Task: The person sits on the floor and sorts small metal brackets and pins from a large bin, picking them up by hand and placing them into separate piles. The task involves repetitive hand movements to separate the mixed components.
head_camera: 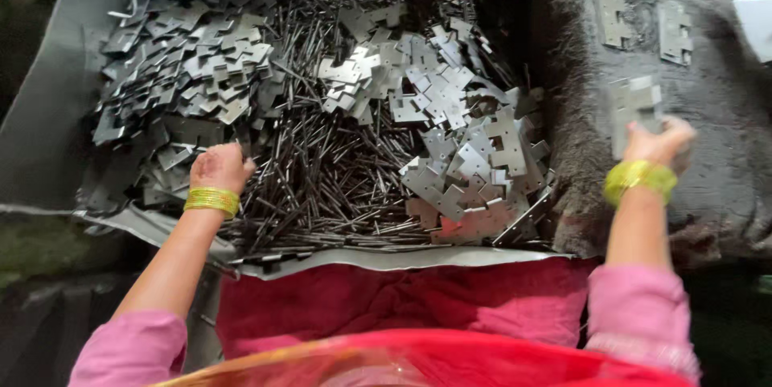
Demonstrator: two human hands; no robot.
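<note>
a hinge plate [635,109] is gripped by the right hand [655,146] over the grey cloth [724,170]; the left hand [219,168], seemingly curled, is dipped among the pins [322,178]. careful alignment is called for.

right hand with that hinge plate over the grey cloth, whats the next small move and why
Probably lower the right hand and lay the hinge plate flat on the grey cloth. The plate is already held over the cloth, where two like plates lie flat. The left hand is down among the pins in the tray, apparently gathering more.
</note>
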